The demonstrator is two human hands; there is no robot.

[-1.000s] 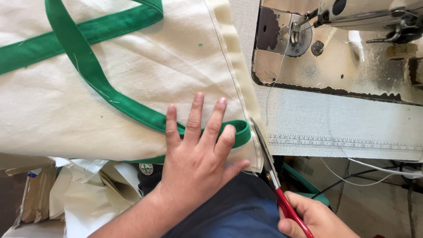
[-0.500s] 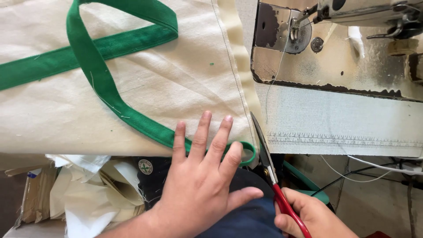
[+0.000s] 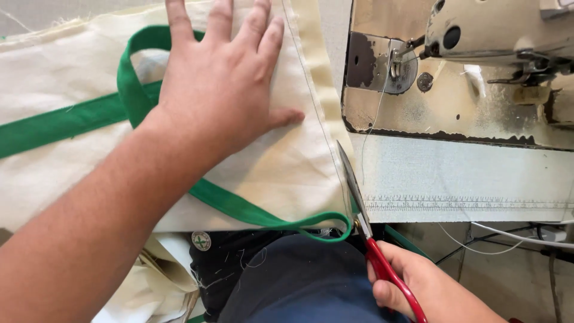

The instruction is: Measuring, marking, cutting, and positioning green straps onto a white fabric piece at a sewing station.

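My left hand [image 3: 224, 78] lies flat with fingers spread on a cream fabric bag [image 3: 281, 173], over its green strap [image 3: 54, 122]. My right hand [image 3: 412, 284] grips red-handled scissors [image 3: 365, 227] at the bottom right. Their blades point up along the bag's right hem. The green strap loops under the bag's lower edge, just left of the scissors' pivot.
A sewing machine [image 3: 496, 36] with its needle plate [image 3: 373, 63] stands at the upper right on a worn table [image 3: 466, 179]. Cream fabric scraps [image 3: 152, 281] lie below the table edge at left. Cables [image 3: 514, 239] run under the table at right.
My left hand has slid from the bag's lower edge up across the fabric to the top. The scissors stay at the hem.
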